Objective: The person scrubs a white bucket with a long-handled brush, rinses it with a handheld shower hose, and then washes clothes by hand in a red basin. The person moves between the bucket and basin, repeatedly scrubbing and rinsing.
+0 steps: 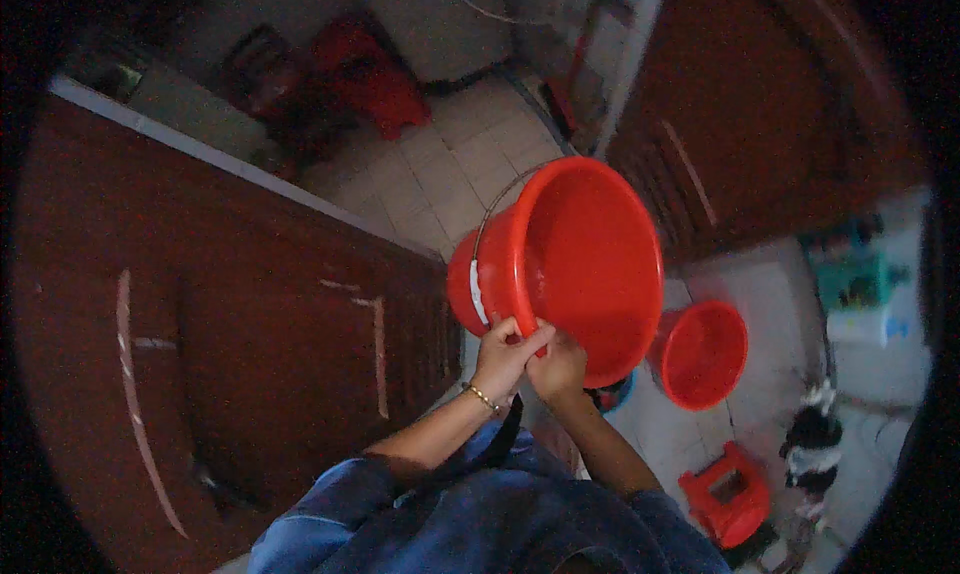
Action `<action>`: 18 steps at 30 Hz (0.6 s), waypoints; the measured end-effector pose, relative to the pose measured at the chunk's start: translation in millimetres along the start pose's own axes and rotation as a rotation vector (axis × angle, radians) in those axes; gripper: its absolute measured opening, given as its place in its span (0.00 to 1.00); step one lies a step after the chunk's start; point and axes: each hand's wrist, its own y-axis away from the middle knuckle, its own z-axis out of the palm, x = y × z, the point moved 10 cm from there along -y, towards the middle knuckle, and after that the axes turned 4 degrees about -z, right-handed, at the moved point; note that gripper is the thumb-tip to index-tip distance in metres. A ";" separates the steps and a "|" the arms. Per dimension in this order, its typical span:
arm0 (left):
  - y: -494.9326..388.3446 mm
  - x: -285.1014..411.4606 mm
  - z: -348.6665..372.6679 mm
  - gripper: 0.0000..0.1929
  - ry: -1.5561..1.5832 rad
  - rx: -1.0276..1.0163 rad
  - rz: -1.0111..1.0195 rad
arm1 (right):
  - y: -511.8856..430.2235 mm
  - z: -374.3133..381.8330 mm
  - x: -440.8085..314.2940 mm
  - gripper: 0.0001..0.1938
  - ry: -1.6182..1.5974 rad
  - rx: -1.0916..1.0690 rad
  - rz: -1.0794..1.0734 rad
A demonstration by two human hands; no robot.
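Note:
A red plastic bucket (592, 259) is tilted in front of me with its open mouth turned to the right. Its thin wire handle with a white grip (477, 293) hangs on the left side. My left hand (506, 356) pinches the near rim, and a bracelet circles that wrist. Right beside it, my right hand (559, 360) grips the same rim, its fingers partly inside the bucket. No contents show in the part of the bucket's inside that I can see.
Brown wooden doors stand at left (247, 296) and upper right (750, 86). A smaller red bucket (705, 356) and a red plastic stool (727, 495) are on the tiled floor at right. Dim red furniture (371, 79) is beyond the doorway. A blue-rimmed container (619, 398) is partly hidden.

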 end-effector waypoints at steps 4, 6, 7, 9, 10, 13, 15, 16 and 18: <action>-55.5 20.0 -39.7 0.08 0.148 0.161 -0.140 | -60.2 -9.8 -36.1 0.21 -0.055 -0.022 -0.249; -64.0 9.2 -64.2 0.09 0.197 0.246 -0.221 | -56.2 -34.6 -26.1 0.22 -0.092 -0.025 -0.244; -78.9 10.2 -67.3 0.10 0.240 0.264 -0.223 | -62.1 -58.9 -6.4 0.22 -0.077 0.004 -0.200; -106.7 12.0 -65.7 0.11 0.335 0.245 -0.210 | -65.5 -109.6 63.8 0.23 -0.075 0.196 -0.173; -117.0 15.9 -67.1 0.11 0.369 0.248 -0.200 | -59.3 -125.7 120.1 0.20 -0.084 0.231 0.078; -160.7 24.8 -64.9 0.12 0.543 0.320 -0.177 | -3.5 -178.0 265.4 0.17 -0.091 0.292 0.428; -200.1 14.4 -75.4 0.16 0.597 0.373 -0.174 | 51.7 -173.3 377.5 0.18 -0.192 0.151 0.637; -216.2 7.0 -86.9 0.18 0.603 0.384 -0.175 | 59.3 -159.4 391.7 0.18 -0.187 0.080 0.765; -219.7 -28.4 -84.7 0.20 0.746 0.483 -0.126 | 58.6 -134.3 422.4 0.18 -0.174 -0.083 0.883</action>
